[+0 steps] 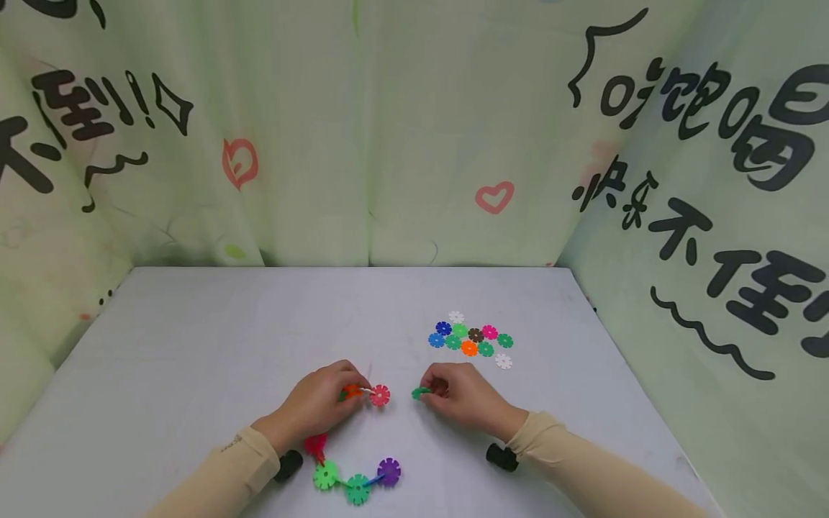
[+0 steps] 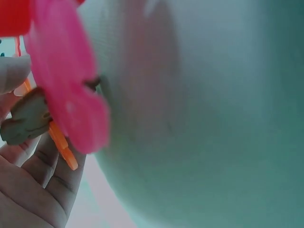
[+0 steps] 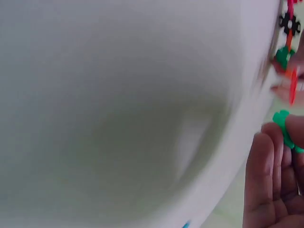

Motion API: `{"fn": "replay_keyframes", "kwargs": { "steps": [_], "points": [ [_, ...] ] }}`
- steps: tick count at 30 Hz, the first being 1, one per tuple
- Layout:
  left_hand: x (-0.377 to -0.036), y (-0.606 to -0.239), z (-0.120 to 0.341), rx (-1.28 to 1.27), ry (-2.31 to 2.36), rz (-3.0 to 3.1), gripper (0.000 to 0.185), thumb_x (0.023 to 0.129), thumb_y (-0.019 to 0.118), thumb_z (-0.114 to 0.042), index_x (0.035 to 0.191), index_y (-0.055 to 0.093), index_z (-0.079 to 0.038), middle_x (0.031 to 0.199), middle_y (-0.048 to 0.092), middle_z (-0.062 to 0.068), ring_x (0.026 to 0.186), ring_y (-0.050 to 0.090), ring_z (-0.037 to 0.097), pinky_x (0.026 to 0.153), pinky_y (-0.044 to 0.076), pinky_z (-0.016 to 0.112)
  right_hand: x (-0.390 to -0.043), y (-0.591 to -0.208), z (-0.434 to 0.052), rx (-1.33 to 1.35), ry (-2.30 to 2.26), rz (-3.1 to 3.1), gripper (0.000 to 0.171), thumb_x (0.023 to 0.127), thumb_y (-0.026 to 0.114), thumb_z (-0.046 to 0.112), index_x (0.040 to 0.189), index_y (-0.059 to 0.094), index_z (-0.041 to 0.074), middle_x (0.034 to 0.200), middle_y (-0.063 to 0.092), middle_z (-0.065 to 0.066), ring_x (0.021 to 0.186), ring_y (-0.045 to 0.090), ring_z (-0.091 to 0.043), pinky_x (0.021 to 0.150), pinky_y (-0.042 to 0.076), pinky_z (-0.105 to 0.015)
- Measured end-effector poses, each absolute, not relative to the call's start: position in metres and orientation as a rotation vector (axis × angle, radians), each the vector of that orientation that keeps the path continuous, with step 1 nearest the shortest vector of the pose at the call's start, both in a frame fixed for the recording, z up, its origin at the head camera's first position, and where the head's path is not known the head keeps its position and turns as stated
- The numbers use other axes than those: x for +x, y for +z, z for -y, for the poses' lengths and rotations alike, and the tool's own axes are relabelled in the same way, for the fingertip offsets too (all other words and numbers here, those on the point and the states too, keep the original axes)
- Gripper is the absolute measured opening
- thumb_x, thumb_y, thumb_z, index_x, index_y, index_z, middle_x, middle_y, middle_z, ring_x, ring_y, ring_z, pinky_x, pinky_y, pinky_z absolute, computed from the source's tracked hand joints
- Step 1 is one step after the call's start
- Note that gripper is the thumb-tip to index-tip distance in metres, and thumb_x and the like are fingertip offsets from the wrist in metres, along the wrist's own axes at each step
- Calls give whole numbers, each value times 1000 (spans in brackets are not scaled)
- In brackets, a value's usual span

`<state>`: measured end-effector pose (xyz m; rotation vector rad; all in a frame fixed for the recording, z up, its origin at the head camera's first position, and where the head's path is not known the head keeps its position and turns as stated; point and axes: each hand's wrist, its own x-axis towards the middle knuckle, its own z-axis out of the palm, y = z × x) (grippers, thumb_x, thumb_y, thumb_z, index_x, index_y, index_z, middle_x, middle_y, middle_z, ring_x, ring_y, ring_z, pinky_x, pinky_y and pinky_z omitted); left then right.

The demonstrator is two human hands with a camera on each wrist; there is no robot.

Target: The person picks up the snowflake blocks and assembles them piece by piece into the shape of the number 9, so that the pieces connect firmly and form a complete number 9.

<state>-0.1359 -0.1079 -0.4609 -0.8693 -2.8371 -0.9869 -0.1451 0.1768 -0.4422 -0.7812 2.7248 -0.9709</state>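
Observation:
My left hand [image 1: 327, 396] grips a chain of notched plastic discs near one end. At that end a pinkish-red disc [image 1: 380, 395] sticks out past the fingertips toward the right, and an orange disc [image 1: 352, 391] shows beneath the fingers. From under this hand the chain runs down through a red disc [image 1: 315, 444], a light green disc [image 1: 326, 475] and a green disc [image 1: 358, 490] to a purple disc [image 1: 389, 472]. Across a short gap, my right hand [image 1: 463, 392] pinches a single green disc [image 3: 283, 124] between thumb and fingers.
Beyond my right hand lies a loose group of discs, among them a blue disc [image 1: 437, 339], a brown disc [image 1: 476, 335] and a white disc [image 1: 504, 361]. The white table [image 1: 214, 324] meets a pale green printed curtain [image 1: 311, 144] at its back edge.

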Motion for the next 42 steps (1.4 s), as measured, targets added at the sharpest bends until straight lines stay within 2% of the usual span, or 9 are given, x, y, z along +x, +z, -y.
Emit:
{"fn": "replay_keyframes", "kwargs": {
  "steps": [9,20,34,42],
  "points": [
    [-137,-462,108,-852,-980,2816,10,88,76,-14,97,75,-17,99,63,-8,89,63,15,82,53,38,-135,-446,-139,-903,-997,-2782,14,85,79,8,87,68,16,77,61,14,66,56,0,61,51,-20],
    [-137,-462,108,-830,-955,2803,8,87,77,-15,95,76,-16,95,64,-9,88,63,14,81,53,36,-127,-449,-133,-888,-961,-2837,14,84,79,8,89,68,14,76,64,12,66,57,2,63,51,-18],
    [-137,-460,106,-796,-944,2825,7,88,77,-17,95,77,-15,93,65,-9,85,64,13,78,53,36,-125,-450,-124,-967,-877,-2951,16,82,81,10,81,66,15,70,65,10,61,56,6,58,47,-12],
    [-136,-459,106,-791,-931,2833,8,87,79,-17,94,77,-13,91,65,-8,85,64,14,79,54,37,-126,-451,-124,-926,-929,-2940,16,82,81,9,83,66,14,72,66,9,63,58,5,60,48,-13]
  ]
}}
